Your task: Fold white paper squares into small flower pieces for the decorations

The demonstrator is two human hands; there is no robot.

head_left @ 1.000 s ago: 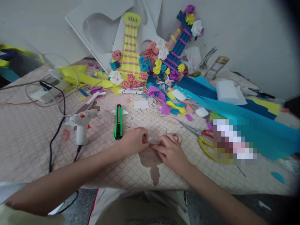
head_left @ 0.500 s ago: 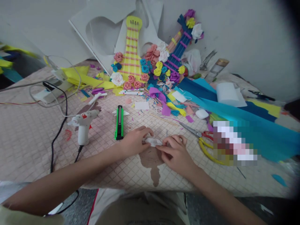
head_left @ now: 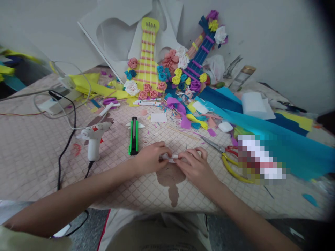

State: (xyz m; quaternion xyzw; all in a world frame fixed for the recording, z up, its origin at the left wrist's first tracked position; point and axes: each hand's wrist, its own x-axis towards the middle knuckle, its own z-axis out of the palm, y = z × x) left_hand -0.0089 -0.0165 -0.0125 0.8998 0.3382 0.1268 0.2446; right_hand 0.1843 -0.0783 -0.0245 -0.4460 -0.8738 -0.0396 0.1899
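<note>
A small strip of white crepe paper (head_left: 172, 157) is stretched between my two hands, just above the table. My left hand (head_left: 154, 157) pinches its left end between thumb and fingers. The right end is pinched in my right hand (head_left: 195, 164), with its other fingers curled. Part of the strip is hidden by my fingertips. Left of my hands lies a green utility knife (head_left: 133, 136). Beyond it stands a white hot glue gun (head_left: 94, 139). On the right are scissors (head_left: 222, 150) with red handles, beside a yellow-handled tool (head_left: 232, 172).
A yellow paper guitar (head_left: 148, 52) and a blue one (head_left: 199, 62), both with paper flowers, lean at the back. Blue crepe paper (head_left: 282, 139) spreads across the right. A power strip (head_left: 53, 104) and cables lie left. Paper scraps (head_left: 180, 111) litter the middle back.
My right hand's fingers have drawn in and closed closer to the left hand. The white paper strip between them now looks narrower and more folded.
</note>
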